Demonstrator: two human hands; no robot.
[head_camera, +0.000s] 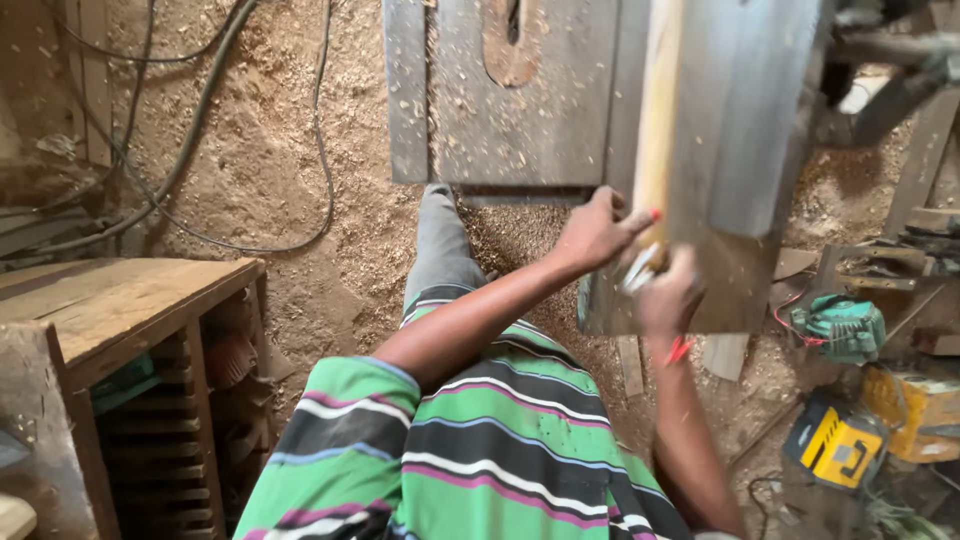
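hands meet at the right centre of the frame, at the near end of a long pale wooden strip (657, 120) that runs up to the top edge. your left hand (597, 232) comes in from the lower middle, its fingers spread loosely and laid on the strip's near end, one fingertip stretched toward it. your right hand (668, 298) sits just below, blurred; its fingers look curled at the strip's end, but you cannot tell how firmly they hold it. the strip lies on a grey, sawdust-covered metal saw table (520, 110) filling the top centre, beside a grey upright fence panel (745, 130). loose sawdust floor (260, 160) spreads across the upper left, crossed by dark cables (190, 140). a brown wooden bench (110, 305) stands at the lower left. a green power tool (845, 328) and a yellow power tool (838, 443) lie at the lower right.
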